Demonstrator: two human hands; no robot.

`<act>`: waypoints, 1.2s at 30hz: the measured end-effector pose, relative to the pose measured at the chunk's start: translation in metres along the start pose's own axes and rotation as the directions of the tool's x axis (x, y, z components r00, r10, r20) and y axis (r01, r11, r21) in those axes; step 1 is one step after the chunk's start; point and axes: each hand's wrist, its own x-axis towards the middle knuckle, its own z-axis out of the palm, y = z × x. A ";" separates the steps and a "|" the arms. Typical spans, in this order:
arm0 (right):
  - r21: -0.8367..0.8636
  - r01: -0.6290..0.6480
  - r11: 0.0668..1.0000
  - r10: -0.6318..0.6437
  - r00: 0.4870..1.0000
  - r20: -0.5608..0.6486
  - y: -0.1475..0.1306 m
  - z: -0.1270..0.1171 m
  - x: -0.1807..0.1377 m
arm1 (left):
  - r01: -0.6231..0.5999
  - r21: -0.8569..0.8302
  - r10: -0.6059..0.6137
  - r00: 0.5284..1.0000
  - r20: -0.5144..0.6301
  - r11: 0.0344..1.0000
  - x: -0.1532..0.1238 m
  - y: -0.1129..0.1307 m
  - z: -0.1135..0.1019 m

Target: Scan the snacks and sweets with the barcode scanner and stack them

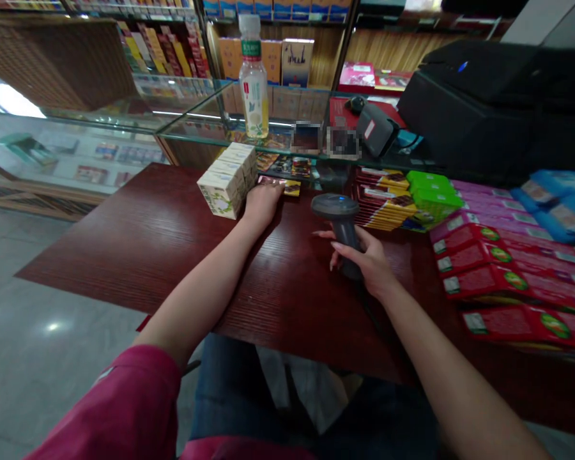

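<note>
A dark grey handheld barcode scanner (335,206) is gripped by its handle in my right hand (371,259), its head tilted up over the table. My left hand (264,199) reaches to the table's far side, fingers curled over a flat yellow-and-brown chocolate bar (292,187). Part of that bar is hidden beneath the fingers. Just left of this hand stands a row of small white cartons with green print (226,182), close beside the wrist. To the right, a stack of similar red-and-yellow chocolate bars (383,201) lies beyond the scanner.
Green packs (434,198), red boxes (503,275) and blue packs (563,198) line the right side of the dark wooden table (138,236). Behind it, a drink bottle (253,83) stands on a glass counter (196,128). A black machine (479,115) occupies the back right.
</note>
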 end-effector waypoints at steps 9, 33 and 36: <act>-0.048 0.054 0.997 -0.054 0.998 -0.015 -0.005 0.001 -0.007 | 0.179 -0.889 -0.434 0.900 -0.024 0.421 -0.010 0.046 -0.001; -0.032 0.209 0.977 -0.210 0.938 -0.277 -0.015 0.000 -0.004 | 0.097 -0.874 -0.349 0.933 -0.086 0.475 -0.017 0.056 0.007; -0.079 0.329 0.941 -0.318 0.781 -0.537 -0.018 -0.011 0.005 | 0.007 -0.688 -0.235 0.942 -0.239 0.726 -0.022 0.067 0.002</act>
